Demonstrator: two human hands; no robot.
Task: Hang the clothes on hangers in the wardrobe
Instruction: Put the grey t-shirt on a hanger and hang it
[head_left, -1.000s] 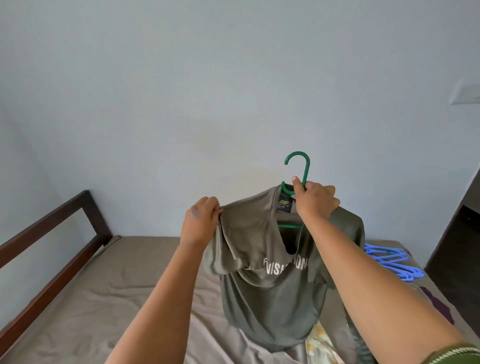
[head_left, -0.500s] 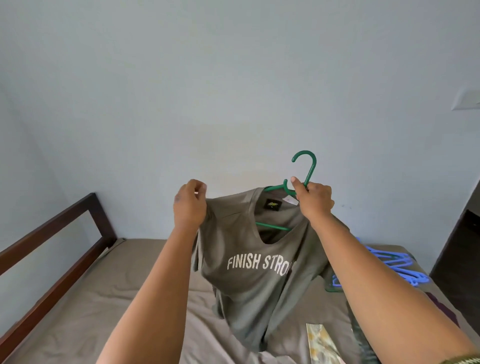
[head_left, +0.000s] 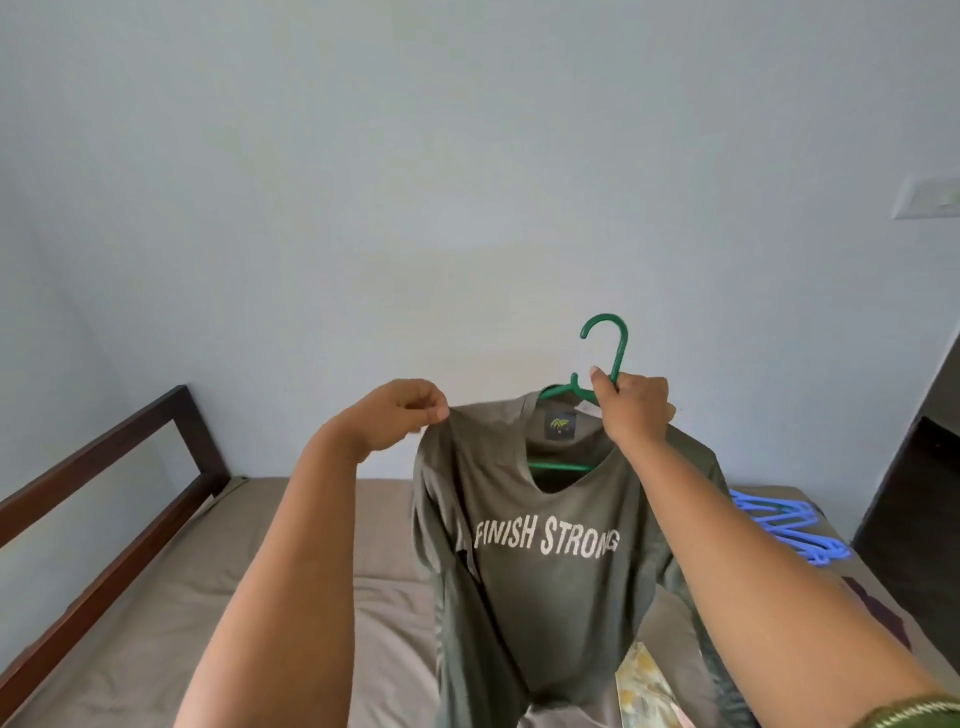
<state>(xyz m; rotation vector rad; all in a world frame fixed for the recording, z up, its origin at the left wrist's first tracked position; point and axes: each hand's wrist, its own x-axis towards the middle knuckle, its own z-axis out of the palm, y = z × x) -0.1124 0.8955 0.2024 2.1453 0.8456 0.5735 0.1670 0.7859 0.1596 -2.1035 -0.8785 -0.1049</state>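
Head view: white capitals on the chest of the olive shirt (head_left: 545, 582) read "FINISH STRONG". A small dark label (head_left: 560, 426) is sewn inside the back of the collar, with a yellow-green logo too small to read.

The shirt is held up above the bed (head_left: 156, 634), partly on a green hanger (head_left: 605, 358). The hanger's hook stands above the collar, and its lower bar (head_left: 561, 466) shows through the neck opening. The right hand (head_left: 631, 408) has its grip closed around the base of the hook, thumb up along the stem. The left hand (head_left: 397, 415) has its grip pinching the shirt's shoulder fabric between thumb and fingertips, pulling it out to the side. The lower hem of the shirt hangs down to the bed.

The bed has a plain brown sheet and a dark wooden frame (head_left: 104, 499) along its left side. On the far right corner of the bed lies a pile of blue hangers (head_left: 779, 525). A patterned cloth (head_left: 644, 691) with yellow marks lies near the bottom edge, and a dark purple item (head_left: 878, 613) shows beside the right forearm. Behind the bed stands a pale blue-grey wall (head_left: 467, 182) with a light switch plate (head_left: 930, 197) at the right edge. A dark opening (head_left: 924, 493) lies at the far right.
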